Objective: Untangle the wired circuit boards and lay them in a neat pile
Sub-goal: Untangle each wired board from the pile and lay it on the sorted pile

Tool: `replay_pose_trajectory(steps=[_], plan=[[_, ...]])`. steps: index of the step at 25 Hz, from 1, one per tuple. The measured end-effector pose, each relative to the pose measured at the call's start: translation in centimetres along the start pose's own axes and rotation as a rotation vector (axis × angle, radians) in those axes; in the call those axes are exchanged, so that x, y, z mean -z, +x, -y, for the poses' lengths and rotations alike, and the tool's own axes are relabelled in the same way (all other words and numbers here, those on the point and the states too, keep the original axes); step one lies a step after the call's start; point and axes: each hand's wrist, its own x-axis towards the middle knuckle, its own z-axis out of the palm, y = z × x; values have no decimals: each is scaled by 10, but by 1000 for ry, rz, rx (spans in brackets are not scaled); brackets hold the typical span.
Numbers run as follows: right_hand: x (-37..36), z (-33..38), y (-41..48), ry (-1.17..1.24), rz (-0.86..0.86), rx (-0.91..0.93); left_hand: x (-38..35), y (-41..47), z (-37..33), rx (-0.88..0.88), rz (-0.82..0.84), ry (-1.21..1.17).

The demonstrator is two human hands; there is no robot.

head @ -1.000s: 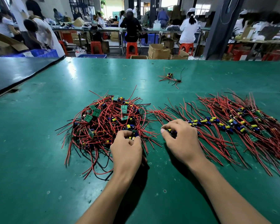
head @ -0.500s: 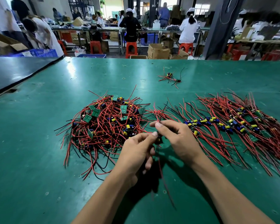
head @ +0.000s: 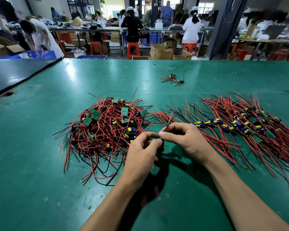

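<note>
While we hold both hands just above the green surface (head: 40,164), the head view shows them meeting at the fingertips between two heaps. Our left hand (head: 140,152) has its fingers (head: 148,135) curled, and they pinch one small wired circuit board (head: 159,139), of which only a blue part shows between the tips. Our right hand (head: 187,140) has its fingers (head: 167,134) curled too, thumb and forefinger pinching the same piece from the other side, and a red wire (head: 170,119) rises from the pinch. Blurred wires hang below the hands; we cannot tell how many.

Left of the hands lies the tangled heap (head: 107,129) of red and black wires, with green boards and yellow and blue parts mixed in; our left hand is just beside its near right edge. Right of the hands, the row of boards (head: 240,129) lies side by side, its wires fanned out. Farther back, well apart from both, a small stray bundle (head: 173,78) rests on the surface, with a rubber band (head: 125,80) to its left. A darker surface (head: 15,72) adjoins at far left. Beyond, people work among orange stools (head: 133,49) and cardboard boxes (head: 160,51).
</note>
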Motion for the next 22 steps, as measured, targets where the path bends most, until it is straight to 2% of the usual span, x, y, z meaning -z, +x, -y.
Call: replay_pose_trajectory(steps=[4, 8, 16, 19, 22], plan=[[-2, -2, 0, -20, 56, -10, 1, -1, 1, 1, 19, 35], [-5, -3, 1, -17, 89, -33, 1, -1, 0, 72, 47, -74], [-5, -7, 2, -21, 76, -57, 2, -1, -1, 107, 130, -64], [-7, -5, 1, -33, 44, -40, 3, 1, -1, 116, 128, -73], [-9, -6, 4, -76, -73, -9, 2, 2, 0, 128, 125, -61]])
